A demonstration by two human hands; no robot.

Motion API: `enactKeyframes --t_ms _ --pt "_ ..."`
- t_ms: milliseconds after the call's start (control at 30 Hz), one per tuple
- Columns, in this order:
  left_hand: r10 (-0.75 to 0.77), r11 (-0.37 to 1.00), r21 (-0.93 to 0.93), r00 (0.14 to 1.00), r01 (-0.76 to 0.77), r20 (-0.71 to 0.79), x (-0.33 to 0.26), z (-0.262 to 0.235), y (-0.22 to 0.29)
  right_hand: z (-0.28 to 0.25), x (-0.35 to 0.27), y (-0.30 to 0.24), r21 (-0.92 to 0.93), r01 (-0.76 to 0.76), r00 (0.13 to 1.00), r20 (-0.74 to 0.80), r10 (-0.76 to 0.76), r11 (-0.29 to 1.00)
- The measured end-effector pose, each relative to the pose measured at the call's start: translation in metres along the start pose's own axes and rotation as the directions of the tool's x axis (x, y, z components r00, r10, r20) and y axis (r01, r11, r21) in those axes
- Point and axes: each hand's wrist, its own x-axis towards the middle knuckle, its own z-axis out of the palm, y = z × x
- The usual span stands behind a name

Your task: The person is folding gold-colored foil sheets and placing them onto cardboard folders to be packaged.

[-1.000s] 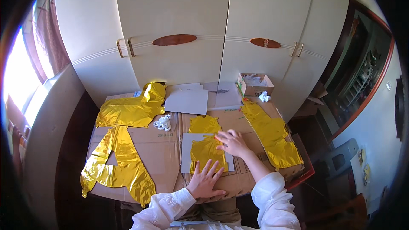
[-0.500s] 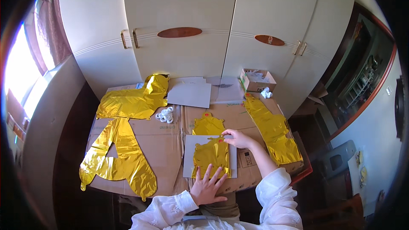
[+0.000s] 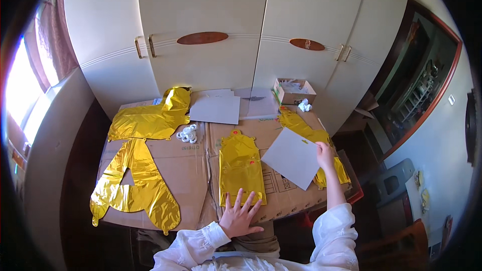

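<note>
My left hand (image 3: 240, 215) rests with fingers spread on the lower edge of a folded gold foil balloon (image 3: 241, 168). This balloon lies flat on the cardboard, with small red spots at its top and middle. By its right edge, my right hand (image 3: 325, 156) grips a pale grey card (image 3: 291, 158) with a small hanging slot near one corner. The card is tilted and overlaps another gold foil balloon (image 3: 296, 120) on the right, hiding its middle part.
An A-shaped gold balloon (image 3: 145, 195) and another gold foil piece (image 3: 143, 122) cover the left side. Between them and me lie coiled white ribbon rolls (image 3: 188, 133). Flat grey cards (image 3: 216, 109), a small open box (image 3: 294, 94) and a white crumpled bundle (image 3: 305, 105) sit at the back.
My right hand has drawn the grey card out from under the folded foil balloon and carried it right. The foil now lies directly on the cardboard. My left hand stays nearly in place.
</note>
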Motion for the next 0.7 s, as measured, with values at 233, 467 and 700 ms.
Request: enactKeyframes --t_ms 233,467,700 --pt "-0.028 0.999 0.019 1.0 0.028 0.01 0.0 0.0 0.002 0.009 -0.054 -0.06 -0.194 0.183 0.981 -0.027 -0.192 0.964" --pt "-0.047 0.998 0.031 0.999 0.047 0.004 0.0 0.004 0.002 0.047 -0.115 -0.165 0.436 -0.013 0.888 0.419 -0.19 0.9" --pt "-0.062 0.997 0.046 0.998 0.062 0.001 0.0 0.006 0.004 0.064 -0.105 -0.171 0.435 -0.137 0.862 0.495 -0.11 0.89"
